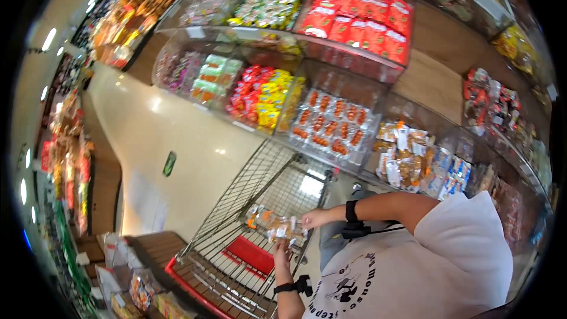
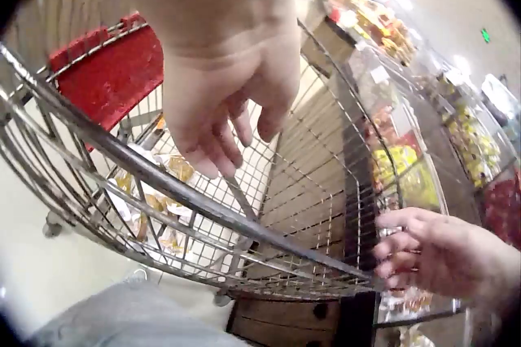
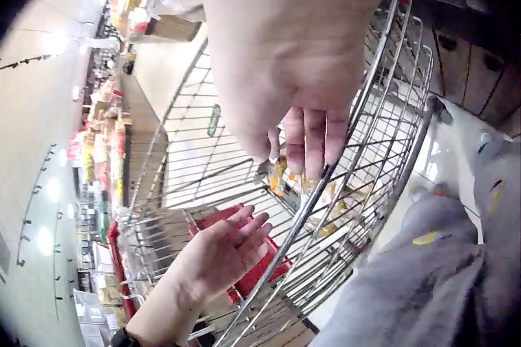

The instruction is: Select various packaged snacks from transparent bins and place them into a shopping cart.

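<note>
Both hands over a wire shopping cart. Left hand: grasps nothing; fingers hang down, loosely bent, above the basket. Right hand: also released; fingers point down near the cart's side rail. Contact between these fingertips and the rail cannot be told for certain, the right wrist view being blurred there.

Clear packets with brownish contents and orange and white printing lie inside the cart, on the wire floor below the hands. A red panel sits in the cart near the left hand.

Wearer: white T-shirt with dark print; black strap on each wrist.

Alongside the cart, clear display bins in tiers. Upper tier: red packets. Lower tier: yellow packets, then flat silvery packs with reddish-brown contents. Green floor marking on the pale floor, well apart from the cart.
</note>
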### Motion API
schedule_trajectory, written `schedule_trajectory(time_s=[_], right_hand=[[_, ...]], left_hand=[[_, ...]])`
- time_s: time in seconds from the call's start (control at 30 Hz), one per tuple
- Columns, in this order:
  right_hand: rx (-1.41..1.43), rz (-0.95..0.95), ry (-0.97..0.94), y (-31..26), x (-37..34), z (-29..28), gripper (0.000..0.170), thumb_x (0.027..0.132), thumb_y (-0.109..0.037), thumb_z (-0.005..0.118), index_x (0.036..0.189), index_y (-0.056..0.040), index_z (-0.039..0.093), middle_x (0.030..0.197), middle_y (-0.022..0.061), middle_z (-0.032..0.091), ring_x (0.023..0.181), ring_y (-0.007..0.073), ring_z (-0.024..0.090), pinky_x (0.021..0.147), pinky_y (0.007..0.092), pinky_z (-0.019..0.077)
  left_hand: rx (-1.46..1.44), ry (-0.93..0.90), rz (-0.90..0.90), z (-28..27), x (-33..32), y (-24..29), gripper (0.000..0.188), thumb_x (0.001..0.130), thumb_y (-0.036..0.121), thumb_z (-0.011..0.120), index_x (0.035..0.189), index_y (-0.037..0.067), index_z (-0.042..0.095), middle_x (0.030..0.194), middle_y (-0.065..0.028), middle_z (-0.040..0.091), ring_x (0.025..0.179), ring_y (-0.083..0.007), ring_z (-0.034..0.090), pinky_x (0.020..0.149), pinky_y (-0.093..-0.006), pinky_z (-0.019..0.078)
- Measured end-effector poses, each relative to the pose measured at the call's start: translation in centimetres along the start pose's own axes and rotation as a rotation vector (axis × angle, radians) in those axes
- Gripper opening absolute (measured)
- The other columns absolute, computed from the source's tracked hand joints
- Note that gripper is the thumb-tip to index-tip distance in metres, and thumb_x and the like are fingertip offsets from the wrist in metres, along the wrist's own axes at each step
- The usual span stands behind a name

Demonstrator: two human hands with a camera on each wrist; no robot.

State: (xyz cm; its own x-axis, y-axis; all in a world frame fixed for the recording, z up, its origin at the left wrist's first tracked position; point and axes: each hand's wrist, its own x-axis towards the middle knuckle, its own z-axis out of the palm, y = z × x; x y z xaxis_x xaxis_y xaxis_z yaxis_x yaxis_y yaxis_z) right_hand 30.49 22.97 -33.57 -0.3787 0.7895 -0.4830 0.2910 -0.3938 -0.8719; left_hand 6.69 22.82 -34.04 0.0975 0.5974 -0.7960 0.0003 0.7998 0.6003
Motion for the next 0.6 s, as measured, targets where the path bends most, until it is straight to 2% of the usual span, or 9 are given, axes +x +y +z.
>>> schedule_trajectory(time_s=[0.07, 0.1, 0.2, 0.27, 0.33, 0.4, 0.5, 0.6], right_hand=[[-0.159, -0.219, 0.177, -0.4, -3.7, -2.1, 0.016, 0.073, -0.018, 0.05, 0.084, -0.0068, 0.052, 0.072, 0.0054, 0.056, 0.062, 0.0134, 0.054, 0.056, 0.0254, 0.0436], [-0.148, -0.124, 0.197, -1.0, -6.3, -3.6, 0.015, 0.074, -0.017, 0.048, 0.085, -0.0065, 0.051, 0.075, 0.0066, 0.056, 0.065, 0.016, 0.054, 0.06, 0.026, 0.0426], [-0.084, -0.174, 0.501, -0.5, -12.8, -7.3, 0.015, 0.074, -0.017, 0.049, 0.084, -0.0061, 0.051, 0.073, 0.0077, 0.056, 0.065, 0.0183, 0.054, 0.059, 0.0286, 0.0426], [-0.158, -0.128, 0.853, 1.2, -16.3, -9.7, 0.016, 0.074, -0.017, 0.048, 0.084, -0.0057, 0.051, 0.071, 0.0086, 0.055, 0.064, 0.0223, 0.054, 0.058, 0.0304, 0.0426], [-0.213, 0.022, 1.047, 3.8, -19.7, -12.9, 0.019, 0.069, -0.015, 0.049, 0.086, -0.0067, 0.051, 0.075, 0.0115, 0.055, 0.068, 0.0261, 0.053, 0.058, 0.0338, 0.042], [-0.498, 0.189, 1.148, 9.0, -22.0, -15.2, 0.026, 0.066, -0.016, 0.052, 0.09, -0.0055, 0.05, 0.081, 0.0126, 0.054, 0.072, 0.0275, 0.052, 0.062, 0.0353, 0.0412], [-0.557, 0.368, 0.931, 11.5, -25.4, -16.7, 0.031, 0.063, -0.017, 0.055, 0.092, -0.0068, 0.05, 0.084, 0.0121, 0.053, 0.08, 0.028, 0.05, 0.07, 0.0375, 0.0384], [-0.781, 0.318, 0.821, 14.2, -26.1, -16.2, 0.036, 0.061, -0.019, 0.057, 0.095, -0.0079, 0.05, 0.085, 0.0113, 0.053, 0.085, 0.0282, 0.048, 0.075, 0.0389, 0.0349]], left_hand=[[0.106, -0.036, -0.001, 0.4, -0.4, 0.2, 0.028, 0.078, 0.019, 0.048, 0.103, 0.009, 0.044, 0.09, -0.0024, 0.053, 0.077, -0.012, 0.051, 0.06, -0.0226, 0.0396], [0.14, -0.028, -0.005, 0.8, -0.8, 0.2, 0.025, 0.078, 0.018, 0.047, 0.101, 0.009, 0.045, 0.09, -0.0026, 0.053, 0.075, -0.0117, 0.052, 0.059, -0.022, 0.0398], [0.28, -0.078, 0.001, 2.8, -0.9, 1.4, 0.021, 0.079, 0.019, 0.046, 0.098, 0.01, 0.046, 0.089, -0.0031, 0.054, 0.075, -0.0119, 0.052, 0.059, -0.0224, 0.0403], [0.341, -0.157, 0.019, 4.8, -0.8, 2.4, 0.023, 0.078, 0.019, 0.046, 0.1, 0.01, 0.046, 0.087, -0.0037, 0.054, 0.076, -0.0136, 0.052, 0.061, -0.0239, 0.041], [0.454, -0.225, 0.119, 8.2, -0.2, 3.8, 0.023, 0.079, 0.019, 0.046, 0.098, 0.006, 0.046, 0.087, -0.0047, 0.054, 0.075, -0.0122, 0.051, 0.06, -0.0227, 0.0411], [0.519, -0.394, 0.191, 13.2, -0.6, 6.1, 0.024, 0.08, 0.022, 0.045, 0.097, 0.005, 0.047, 0.09, -0.0055, 0.054, 0.076, -0.0115, 0.051, 0.061, -0.0219, 0.0404], [0.626, -0.577, 0.268, 22.0, -2.2, 8.6, 0.028, 0.081, 0.023, 0.044, 0.101, 0.004, 0.045, 0.089, -0.0053, 0.053, 0.078, -0.0118, 0.05, 0.065, -0.0205, 0.0387], [0.673, -0.811, 0.313, 28.9, -2.4, 8.2, 0.03, 0.08, 0.017, 0.045, 0.106, 0.003, 0.042, 0.087, -0.0049, 0.053, 0.082, -0.0122, 0.049, 0.069, -0.0215, 0.038]])
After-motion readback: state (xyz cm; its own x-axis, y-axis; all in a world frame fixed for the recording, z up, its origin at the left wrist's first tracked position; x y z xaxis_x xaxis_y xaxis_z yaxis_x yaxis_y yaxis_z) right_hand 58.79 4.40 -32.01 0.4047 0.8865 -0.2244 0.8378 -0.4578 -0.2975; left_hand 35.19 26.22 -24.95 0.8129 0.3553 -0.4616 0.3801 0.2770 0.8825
